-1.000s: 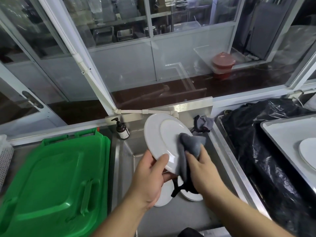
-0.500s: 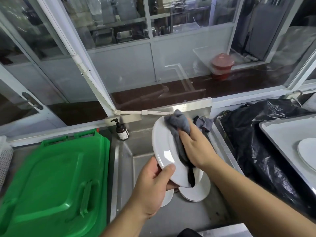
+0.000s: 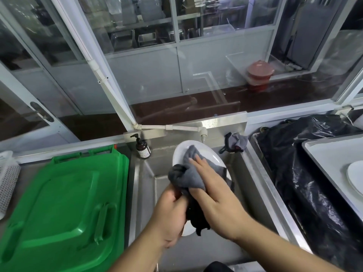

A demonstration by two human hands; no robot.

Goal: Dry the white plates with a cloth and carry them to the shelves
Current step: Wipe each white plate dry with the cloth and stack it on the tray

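Left hand [image 3: 170, 214]: I see it curled round the near edge of the white plate [image 3: 183, 154], gripping it and holding it tilted over the sink [image 3: 149, 185].
Right hand [image 3: 211, 195]: fingers straight and flat, pressing the grey cloth [image 3: 188, 174] onto the plate's face.
Cloth: bunched at the plate's left edge, covering most of the near half; a dark end hangs down between my hands.
Second plate [image 3: 187, 230]: only a sliver shows on the sink floor, under my left hand.
Green lid [image 3: 62, 205]: lying on the table to the left of the sink.
Black bag [image 3: 306, 185]: to the right of the sink, with a white tray [image 3: 324, 156] on it carrying another plate [image 3: 355, 177] at the far right edge.
Soap bottle [image 3: 143, 148]: upright at the sink's far left corner.
Spare cloth [image 3: 236, 142]: draped at the sink's far right corner.
Window [image 3: 147, 75]: beyond the sink; a red tub [image 3: 259, 72] shows through the glass.
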